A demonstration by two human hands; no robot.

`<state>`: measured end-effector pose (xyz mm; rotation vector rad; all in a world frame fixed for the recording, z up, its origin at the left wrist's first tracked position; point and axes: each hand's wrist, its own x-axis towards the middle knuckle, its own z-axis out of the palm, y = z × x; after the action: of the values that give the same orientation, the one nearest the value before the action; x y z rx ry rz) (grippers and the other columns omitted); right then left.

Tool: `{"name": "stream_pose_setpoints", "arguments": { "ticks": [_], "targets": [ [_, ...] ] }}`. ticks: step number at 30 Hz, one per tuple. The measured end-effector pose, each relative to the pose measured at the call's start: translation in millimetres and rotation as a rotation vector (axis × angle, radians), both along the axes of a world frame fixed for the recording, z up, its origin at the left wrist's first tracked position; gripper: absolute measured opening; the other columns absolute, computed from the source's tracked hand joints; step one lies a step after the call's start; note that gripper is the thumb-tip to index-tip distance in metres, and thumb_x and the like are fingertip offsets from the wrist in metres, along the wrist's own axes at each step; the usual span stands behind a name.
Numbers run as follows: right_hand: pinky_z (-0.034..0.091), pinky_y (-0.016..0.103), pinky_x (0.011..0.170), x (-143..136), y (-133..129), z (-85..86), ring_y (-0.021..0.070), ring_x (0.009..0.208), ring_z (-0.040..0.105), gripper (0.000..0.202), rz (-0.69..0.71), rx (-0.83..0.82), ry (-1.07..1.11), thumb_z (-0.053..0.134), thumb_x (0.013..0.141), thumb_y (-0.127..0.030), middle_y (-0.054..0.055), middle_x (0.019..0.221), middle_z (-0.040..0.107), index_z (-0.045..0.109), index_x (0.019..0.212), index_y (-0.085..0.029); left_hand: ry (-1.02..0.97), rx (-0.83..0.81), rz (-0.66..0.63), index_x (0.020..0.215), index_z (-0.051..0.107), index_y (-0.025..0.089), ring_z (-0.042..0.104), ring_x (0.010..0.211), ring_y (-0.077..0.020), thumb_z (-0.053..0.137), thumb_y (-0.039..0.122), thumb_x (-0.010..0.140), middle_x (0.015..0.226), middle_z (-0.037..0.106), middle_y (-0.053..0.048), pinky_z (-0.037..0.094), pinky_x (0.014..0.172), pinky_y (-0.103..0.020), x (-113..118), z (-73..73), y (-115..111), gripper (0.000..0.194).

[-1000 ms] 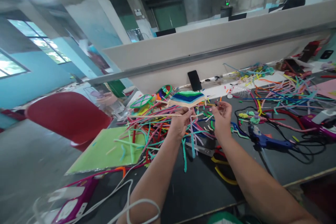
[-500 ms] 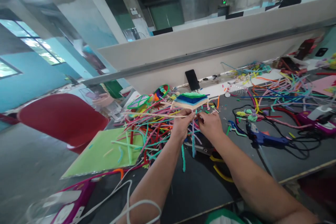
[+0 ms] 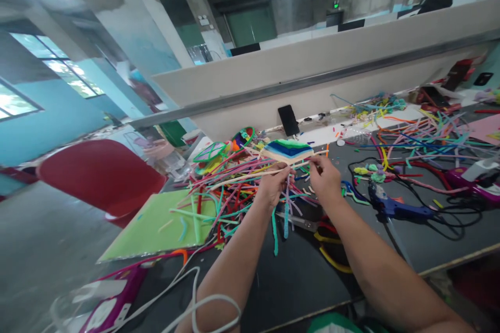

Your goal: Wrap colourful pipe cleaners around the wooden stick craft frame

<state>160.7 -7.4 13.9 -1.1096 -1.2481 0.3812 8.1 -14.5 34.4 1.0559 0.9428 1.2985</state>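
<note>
Near the middle of the dark table, my left hand [image 3: 276,183] is closed on a cream pipe cleaner [image 3: 244,178] that runs out to the left. Just beyond it sits a layered piece [image 3: 288,150] in green, blue and cream; whether the hand touches it is unclear. To its right, my right hand [image 3: 325,176] is pinched at the right part of a pale strip beside that piece. Teal strips [image 3: 275,229] hang or lie below my left hand. Scissors [image 3: 308,223] with red and yellow handles lie under my right forearm.
A pile of coloured pipe cleaners [image 3: 234,203] spreads left of my hands, beside a green sheet [image 3: 160,223]. A blue glue gun [image 3: 398,208] with cords lies right. A phone [image 3: 288,120] leans on the divider. White cable [image 3: 193,291] crosses my left forearm.
My right hand has moved right, away from my left hand. The cream pipe cleaner in my left hand has shifted to the right. More of the scissors shows.
</note>
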Motion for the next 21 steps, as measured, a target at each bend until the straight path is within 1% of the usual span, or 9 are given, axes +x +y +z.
{"name": "stream_pose_setpoints", "arguments": {
  "ticks": [3, 6, 8, 10, 13, 15, 18, 20, 21],
  "targets": [
    [0.043, 0.025, 0.066, 11, 4, 6.3, 0.0137, 0.064, 0.055, 0.009, 0.007, 0.045, 0.309, 0.061, 0.076, -0.026, -0.001, 0.075, 0.067, 0.067, 0.082, -0.022, -0.004, 0.009, 0.020, 0.088, 0.058, 0.015, 0.059, 0.054, -0.0109, 0.075, 0.038, 0.068, 0.078, 0.068, -0.003, 0.044, 0.045, -0.021, 0, -0.5, 0, 0.034],
    [0.045, 0.022, 0.058, 15, 2, 16.0, 0.0098, 0.056, 0.054, 0.023, 0.129, 0.057, 0.568, 0.062, 0.075, -0.026, -0.003, 0.078, 0.067, 0.063, 0.098, -0.023, 0.016, -0.009, 0.034, 0.089, 0.060, 0.015, 0.059, 0.053, -0.0115, 0.075, 0.040, 0.067, 0.074, 0.068, -0.003, 0.045, 0.045, -0.022, 3, -1.8, -1, 0.036],
    [0.046, 0.021, 0.055, 13, -3, 23.6, 0.0078, 0.051, 0.053, 0.048, 0.243, 0.082, 0.702, 0.063, 0.075, -0.026, -0.005, 0.082, 0.068, 0.050, 0.121, -0.029, 0.025, -0.016, 0.038, 0.089, 0.061, 0.014, 0.059, 0.052, -0.0119, 0.075, 0.040, 0.067, 0.072, 0.067, -0.003, 0.045, 0.045, -0.022, 5, -2.9, -1, 0.036],
    [0.048, 0.022, 0.057, 9, -9, 30.2, 0.0070, 0.050, 0.055, 0.074, 0.335, 0.110, 0.777, 0.064, 0.075, -0.026, -0.004, 0.091, 0.069, 0.028, 0.138, -0.037, 0.019, -0.016, 0.041, 0.088, 0.061, 0.014, 0.059, 0.052, -0.0120, 0.074, 0.040, 0.068, 0.072, 0.066, -0.003, 0.045, 0.044, -0.022, 7, -4.2, -1, 0.036],
    [0.051, 0.025, 0.062, 6, -14, 34.1, 0.0068, 0.055, 0.058, 0.087, 0.396, 0.113, 0.767, 0.064, 0.075, -0.026, 0.002, 0.114, 0.065, 0.012, 0.143, -0.041, -0.022, -0.011, 0.041, 0.087, 0.061, 0.013, 0.059, 0.052, -0.0119, 0.075, 0.039, 0.068, 0.071, 0.066, -0.003, 0.044, 0.045, -0.022, 9, -6.7, -1, 0.035],
    [0.052, 0.027, 0.065, 5, -13, 30.9, 0.0079, 0.062, 0.060, 0.086, 0.372, 0.093, 0.708, 0.064, 0.074, -0.025, 0.007, 0.130, 0.056, 0.016, 0.143, -0.038, -0.078, 0.000, 0.067, 0.086, 0.061, 0.013, 0.059, 0.052, -0.0116, 0.075, 0.039, 0.068, 0.070, 0.066, -0.002, 0.044, 0.046, -0.022, 8, -9.0, 1, 0.034],
    [0.051, 0.030, 0.072, 1, -7, 20.4, 0.0110, 0.075, 0.060, 0.083, 0.214, 0.076, 0.627, 0.067, 0.069, -0.023, 0.011, 0.141, 0.043, 0.025, 0.141, -0.031, -0.179, -0.006, 0.126, 0.081, 0.062, 0.013, 0.058, 0.053, -0.0113, 0.076, 0.039, 0.066, 0.068, 0.065, -0.001, 0.044, 0.047, -0.023, 8, -12.5, 4, 0.033],
    [0.049, 0.029, 0.075, -4, -3, 13.6, 0.0120, 0.081, 0.058, 0.080, 0.136, 0.031, 0.687, 0.068, 0.066, -0.022, 0.010, 0.138, 0.044, 0.032, 0.137, -0.027, -0.233, -0.021, 0.136, 0.078, 0.062, 0.013, 0.058, 0.053, -0.0116, 0.076, 0.039, 0.066, 0.067, 0.065, -0.001, 0.044, 0.047, -0.023, 8, -14.1, 5, 0.032],
    [0.049, 0.028, 0.074, -8, -2, 11.2, 0.0122, 0.082, 0.057, 0.076, 0.150, -0.024, 0.752, 0.067, 0.065, -0.022, 0.008, 0.133, 0.048, 0.037, 0.134, -0.026, -0.253, -0.028, 0.130, 0.078, 0.062, 0.013, 0.059, 0.053, -0.0119, 0.076, 0.039, 0.066, 0.068, 0.065, -0.001, 0.044, 0.047, -0.023, 9, -14.6, 5, 0.032]
  ]
}}
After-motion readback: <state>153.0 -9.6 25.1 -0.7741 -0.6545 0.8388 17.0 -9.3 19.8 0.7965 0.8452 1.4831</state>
